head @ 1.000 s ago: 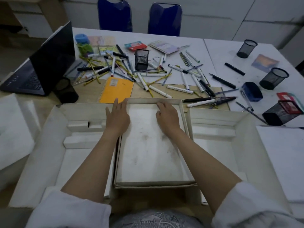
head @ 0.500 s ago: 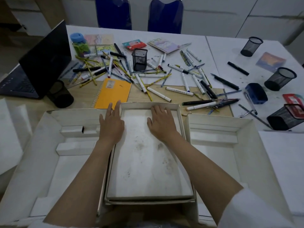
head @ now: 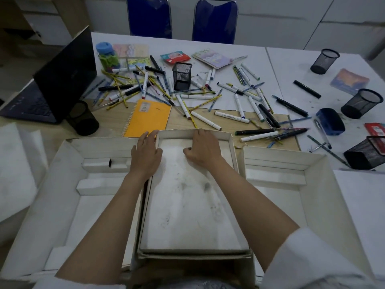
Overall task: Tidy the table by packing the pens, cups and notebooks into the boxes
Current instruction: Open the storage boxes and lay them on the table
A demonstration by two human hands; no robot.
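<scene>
Left hand [head: 145,155] lies flat, right hand [head: 203,148] grips the middle box [head: 228,136] rim

Three open white boxes [head: 195,205] nearest; pens [head: 208,101], orange notebook [head: 149,117] (flat), mesh cups [head: 181,76] beyond

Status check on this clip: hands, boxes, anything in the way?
Both hands on middle box: left hand flat at its far-left corner, right hand curled over far rim. Nothing packed yet. Orange notebook and pens lie just beyond it.
</scene>
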